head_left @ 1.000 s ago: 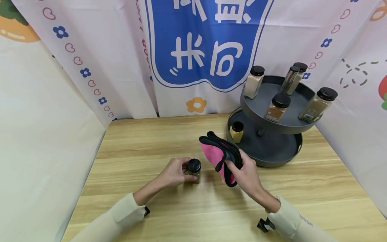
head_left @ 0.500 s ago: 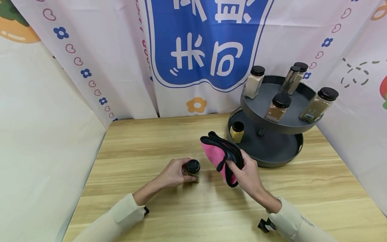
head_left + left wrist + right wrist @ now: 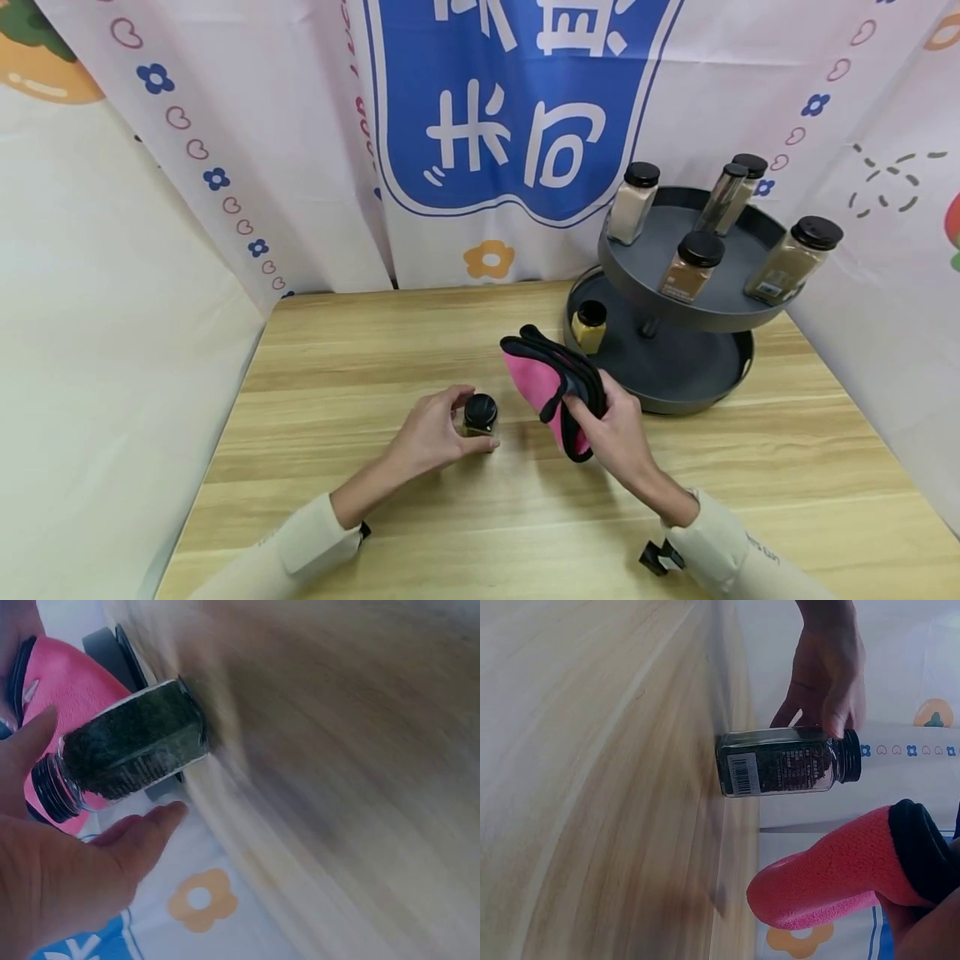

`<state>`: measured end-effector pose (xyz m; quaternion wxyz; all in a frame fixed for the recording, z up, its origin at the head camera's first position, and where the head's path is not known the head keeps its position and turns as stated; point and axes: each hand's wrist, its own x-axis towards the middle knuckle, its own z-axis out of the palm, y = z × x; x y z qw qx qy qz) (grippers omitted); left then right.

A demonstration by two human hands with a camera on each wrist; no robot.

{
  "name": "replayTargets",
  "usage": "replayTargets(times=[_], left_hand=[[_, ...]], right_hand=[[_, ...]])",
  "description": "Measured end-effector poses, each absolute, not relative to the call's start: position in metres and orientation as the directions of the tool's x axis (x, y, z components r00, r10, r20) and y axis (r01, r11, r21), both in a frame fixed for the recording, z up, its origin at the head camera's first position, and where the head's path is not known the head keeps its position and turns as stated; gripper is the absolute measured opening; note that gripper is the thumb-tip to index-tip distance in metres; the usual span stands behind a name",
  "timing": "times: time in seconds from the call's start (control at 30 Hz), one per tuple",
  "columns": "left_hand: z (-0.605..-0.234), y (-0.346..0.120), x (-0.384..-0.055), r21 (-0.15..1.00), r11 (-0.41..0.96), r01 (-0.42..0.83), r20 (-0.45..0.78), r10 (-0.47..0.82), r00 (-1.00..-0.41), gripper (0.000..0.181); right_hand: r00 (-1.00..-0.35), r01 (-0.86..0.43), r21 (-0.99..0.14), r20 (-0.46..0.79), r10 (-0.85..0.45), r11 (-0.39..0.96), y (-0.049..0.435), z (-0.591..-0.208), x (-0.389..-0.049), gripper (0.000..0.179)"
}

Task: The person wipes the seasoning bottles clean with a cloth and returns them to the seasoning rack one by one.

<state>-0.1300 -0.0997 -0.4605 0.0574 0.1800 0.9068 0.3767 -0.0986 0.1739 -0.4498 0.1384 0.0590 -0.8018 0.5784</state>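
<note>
A square glass spice jar point(image 3: 480, 423) with a black lid and dark green contents stands upright on the wooden table. My left hand point(image 3: 431, 432) is around it, thumb and fingers spread. In the left wrist view a gap shows between the fingers point(image 3: 150, 840) and the jar's glass point(image 3: 139, 739). The right wrist view shows a barcode label on the jar point(image 3: 784, 763). To the right, my right hand point(image 3: 618, 433) grips a folded pink cloth with black edging point(image 3: 536, 379), held above the table. Its thumb lies over the folds; the other fingers are mostly hidden behind them.
A dark grey two-tier round rack point(image 3: 678, 396) stands at the back right. Several black-lidded jars, one with brown powder point(image 3: 684, 279), sit on its upper tier. A small yellow jar point(image 3: 588, 333) is on the lower tier. A printed curtain point(image 3: 315, 167) hangs behind the table.
My left thumb and fingers have spread wider around the spice jar, which stays in place. The right hand and the cloth have hardly moved.
</note>
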Motion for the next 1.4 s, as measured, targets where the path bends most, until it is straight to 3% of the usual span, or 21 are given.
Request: replayTargets(times=[0.23, 0.53, 1.03, 1.4], left_hand=[[-0.459, -0.097, -0.122, 0.652, 0.708, 0.271, 0.080, 0.291, -0.953, 0.064], [-0.464, -0.092, -0.123, 0.632, 0.707, 0.318, 0.109, 0.325, -0.939, 0.066], [-0.476, -0.082, -0.129, 0.664, 0.638, 0.390, 0.174, 0.376, -0.910, 0.063], [-0.479, -0.079, -0.131, 0.686, 0.596, 0.416, 0.209, 0.387, -0.898, 0.043]], right_hand=[[-0.957, -0.246, -0.907, 0.283, 0.063, 0.342, 0.173, -0.450, -0.098, 0.018], [-0.958, -0.250, -0.905, 0.283, 0.049, 0.345, 0.174, -0.453, -0.098, 0.026], [-0.966, -0.232, -0.924, 0.255, 0.041, 0.303, 0.168, -0.455, -0.099, 0.007], [-0.965, -0.231, -0.929, 0.256, 0.051, 0.291, 0.163, -0.456, -0.099, 0.007]])
